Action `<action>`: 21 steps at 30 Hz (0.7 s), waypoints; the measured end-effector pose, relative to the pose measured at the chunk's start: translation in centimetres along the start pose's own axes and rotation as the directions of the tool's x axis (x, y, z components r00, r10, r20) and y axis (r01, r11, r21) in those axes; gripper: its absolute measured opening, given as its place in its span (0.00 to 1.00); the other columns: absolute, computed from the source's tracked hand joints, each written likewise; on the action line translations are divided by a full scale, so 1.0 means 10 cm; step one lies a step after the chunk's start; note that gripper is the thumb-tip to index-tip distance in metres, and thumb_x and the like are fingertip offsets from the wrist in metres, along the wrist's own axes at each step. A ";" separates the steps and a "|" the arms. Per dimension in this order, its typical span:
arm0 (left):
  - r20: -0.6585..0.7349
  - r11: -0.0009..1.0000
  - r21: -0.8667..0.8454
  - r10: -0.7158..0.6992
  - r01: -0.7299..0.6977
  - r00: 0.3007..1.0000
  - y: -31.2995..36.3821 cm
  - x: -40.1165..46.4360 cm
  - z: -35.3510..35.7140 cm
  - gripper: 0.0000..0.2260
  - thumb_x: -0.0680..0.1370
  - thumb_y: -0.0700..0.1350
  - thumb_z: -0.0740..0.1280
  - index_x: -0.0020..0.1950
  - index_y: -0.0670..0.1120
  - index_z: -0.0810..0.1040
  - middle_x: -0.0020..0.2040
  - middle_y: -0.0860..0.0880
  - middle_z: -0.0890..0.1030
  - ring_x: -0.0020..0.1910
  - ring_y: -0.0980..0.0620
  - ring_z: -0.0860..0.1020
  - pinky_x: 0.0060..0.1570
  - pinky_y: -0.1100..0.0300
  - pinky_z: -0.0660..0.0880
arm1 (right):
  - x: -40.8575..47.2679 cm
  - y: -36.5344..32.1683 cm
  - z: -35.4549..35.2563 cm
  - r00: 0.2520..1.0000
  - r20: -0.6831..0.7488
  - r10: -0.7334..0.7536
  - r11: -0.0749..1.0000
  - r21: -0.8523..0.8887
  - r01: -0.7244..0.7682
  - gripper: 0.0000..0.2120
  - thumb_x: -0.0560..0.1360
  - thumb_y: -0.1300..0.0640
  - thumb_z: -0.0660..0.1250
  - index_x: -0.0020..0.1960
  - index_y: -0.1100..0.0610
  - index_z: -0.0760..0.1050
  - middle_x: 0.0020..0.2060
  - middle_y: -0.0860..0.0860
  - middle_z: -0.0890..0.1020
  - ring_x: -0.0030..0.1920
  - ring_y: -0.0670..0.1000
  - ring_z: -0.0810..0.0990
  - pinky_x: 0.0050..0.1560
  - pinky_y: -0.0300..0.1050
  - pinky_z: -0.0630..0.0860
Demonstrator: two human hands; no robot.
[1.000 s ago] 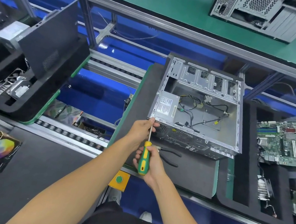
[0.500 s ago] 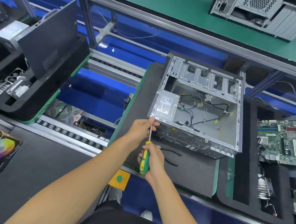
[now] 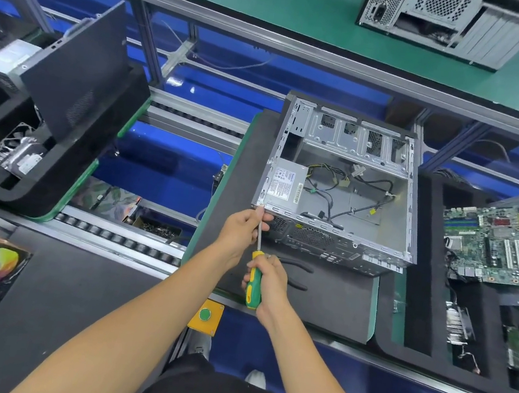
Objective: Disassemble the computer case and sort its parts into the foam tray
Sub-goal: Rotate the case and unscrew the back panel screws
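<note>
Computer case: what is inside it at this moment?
Inside the computer case: a power supply at the near-left corner, and loose cables. Whatever lies under the power supply is hidden.

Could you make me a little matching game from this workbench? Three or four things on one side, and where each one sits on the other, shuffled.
Things:
1. screwdriver
2. motherboard
3. power supply
4. pliers

Places:
A. inside the computer case, near-left corner
B. on the black mat just in front of the case
C. handle held by the right hand, shaft pinched by the left hand
D. on the foam tray right of the case

Pairs: 1-C, 2-D, 3-A, 4-B
</note>
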State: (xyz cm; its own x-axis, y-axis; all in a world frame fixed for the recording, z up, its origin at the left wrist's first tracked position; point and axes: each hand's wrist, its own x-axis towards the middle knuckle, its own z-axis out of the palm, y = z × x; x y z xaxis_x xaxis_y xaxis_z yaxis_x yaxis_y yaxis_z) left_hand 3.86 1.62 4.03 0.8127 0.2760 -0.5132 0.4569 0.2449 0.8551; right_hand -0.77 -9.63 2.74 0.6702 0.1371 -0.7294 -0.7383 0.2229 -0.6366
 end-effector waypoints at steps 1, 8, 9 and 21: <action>0.009 1.000 -0.002 0.000 0.000 1.000 -0.01 0.00 -0.01 0.15 0.85 0.54 0.61 0.52 0.50 0.85 0.35 0.57 0.81 0.34 0.58 0.70 0.40 0.62 0.72 | 0.00 0.00 -0.01 1.000 -0.001 -0.003 1.000 -0.007 0.003 0.10 0.72 0.68 0.68 0.39 0.57 0.71 0.30 0.54 0.76 0.27 0.50 0.75 0.29 0.42 0.75; 0.075 0.999 0.038 0.010 -0.013 0.997 0.03 0.00 -0.06 0.15 0.86 0.51 0.59 0.57 0.48 0.84 0.43 0.51 0.80 0.35 0.58 0.70 0.39 0.63 0.70 | 0.00 0.00 0.01 1.000 0.002 -0.013 1.000 -0.027 0.013 0.11 0.72 0.67 0.69 0.38 0.56 0.69 0.29 0.53 0.76 0.27 0.50 0.75 0.28 0.42 0.74; 0.088 0.998 0.052 0.014 -0.018 0.996 0.04 -0.01 -0.08 0.14 0.86 0.50 0.59 0.58 0.48 0.84 0.43 0.51 0.80 0.35 0.58 0.70 0.38 0.63 0.70 | 0.00 0.01 0.02 1.000 0.003 -0.013 1.000 -0.024 0.013 0.11 0.72 0.67 0.69 0.38 0.56 0.69 0.29 0.53 0.76 0.27 0.50 0.75 0.28 0.42 0.74; 0.043 0.982 0.127 0.132 -0.137 0.990 0.00 -0.02 -0.09 0.12 0.86 0.44 0.60 0.58 0.44 0.82 0.43 0.50 0.84 0.32 0.58 0.72 0.33 0.70 0.71 | 0.03 0.03 0.02 1.000 0.018 -0.018 0.999 -0.037 0.019 0.09 0.73 0.65 0.69 0.40 0.56 0.71 0.29 0.53 0.77 0.28 0.50 0.77 0.29 0.42 0.75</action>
State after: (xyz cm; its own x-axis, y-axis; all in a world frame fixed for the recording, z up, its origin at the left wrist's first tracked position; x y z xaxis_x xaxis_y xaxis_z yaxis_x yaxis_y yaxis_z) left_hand 3.42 2.38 4.06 0.8806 0.2659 -0.3921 0.3838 0.0851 0.9195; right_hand -0.76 -9.29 2.35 0.6846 0.1504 -0.7133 -0.7281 0.1897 -0.6588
